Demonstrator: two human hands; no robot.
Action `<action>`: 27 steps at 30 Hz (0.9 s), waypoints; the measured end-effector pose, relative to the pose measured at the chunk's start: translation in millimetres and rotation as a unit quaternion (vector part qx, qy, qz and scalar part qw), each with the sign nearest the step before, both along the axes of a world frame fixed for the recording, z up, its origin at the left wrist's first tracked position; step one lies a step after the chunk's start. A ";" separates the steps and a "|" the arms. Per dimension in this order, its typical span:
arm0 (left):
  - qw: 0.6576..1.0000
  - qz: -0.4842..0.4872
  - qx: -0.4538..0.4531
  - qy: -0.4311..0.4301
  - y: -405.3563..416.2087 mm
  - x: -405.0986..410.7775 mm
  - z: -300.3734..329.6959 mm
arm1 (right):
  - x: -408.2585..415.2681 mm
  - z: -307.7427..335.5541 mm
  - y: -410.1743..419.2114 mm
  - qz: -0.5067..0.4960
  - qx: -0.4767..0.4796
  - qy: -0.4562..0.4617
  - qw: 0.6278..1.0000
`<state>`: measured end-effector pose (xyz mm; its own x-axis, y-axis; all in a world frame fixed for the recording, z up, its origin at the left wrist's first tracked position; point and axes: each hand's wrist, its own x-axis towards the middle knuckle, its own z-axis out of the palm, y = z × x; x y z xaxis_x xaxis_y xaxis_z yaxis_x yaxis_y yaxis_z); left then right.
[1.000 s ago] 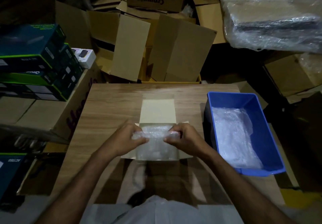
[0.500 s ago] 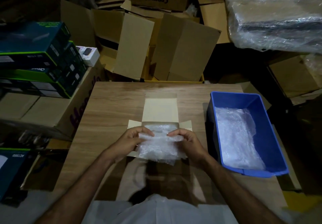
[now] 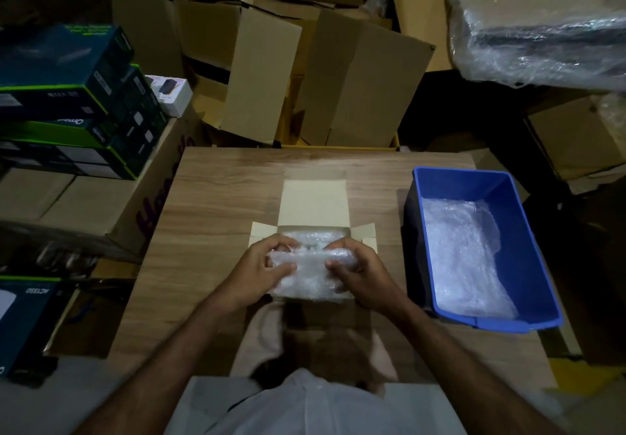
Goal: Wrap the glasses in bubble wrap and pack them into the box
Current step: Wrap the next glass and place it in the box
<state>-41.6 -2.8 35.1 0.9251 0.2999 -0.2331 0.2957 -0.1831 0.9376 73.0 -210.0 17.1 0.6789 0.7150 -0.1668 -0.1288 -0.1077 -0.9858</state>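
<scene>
Occupying the centre of the head view, the wooden table (image 3: 216, 204) carries every task item. Cardboard cartons (image 3: 355, 82) stand stacked behind its far edge, and dark printed boxes (image 3: 67, 96) are piled to its left. The blue bin (image 3: 528, 231) stands on the table's right side, well apart from the hands, with loose bubble wrap (image 3: 464, 258) lying inside it. The small box (image 3: 313, 202) sits at the table's centre, lid flap folded back and side flaps spread outward. The bubble-wrapped bundle (image 3: 310, 273) is held over the open box, at its near edge; its contents cannot be made out through the wrap. The left hand (image 3: 262, 265) grips the bundle's left end, fingers curled over the top and thumb pressed against the near side. The right hand (image 3: 359, 268) grips the right end in the same manner.
</scene>
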 end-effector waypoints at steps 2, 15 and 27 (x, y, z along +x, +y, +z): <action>0.999 -0.025 0.047 0.005 1.3 -0.7 -7.7 | -1.6 -6.1 2.0 0.003 0.002 -0.025 1.000; 0.995 -0.032 -0.013 0.098 15.5 9.0 -29.2 | 6.2 -28.1 0.5 -0.007 -0.125 -0.060 0.990; 0.923 -0.164 0.339 -0.075 2.2 75.8 -38.1 | -14.4 -35.8 -10.2 -0.073 -0.256 -0.265 0.927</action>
<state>34.2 -0.5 -3.1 0.9987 0.0286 0.0429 -0.0029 -0.7999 0.6001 58.6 -220.2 -18.8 0.8460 0.5279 -0.0749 0.3081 -0.5987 -0.7394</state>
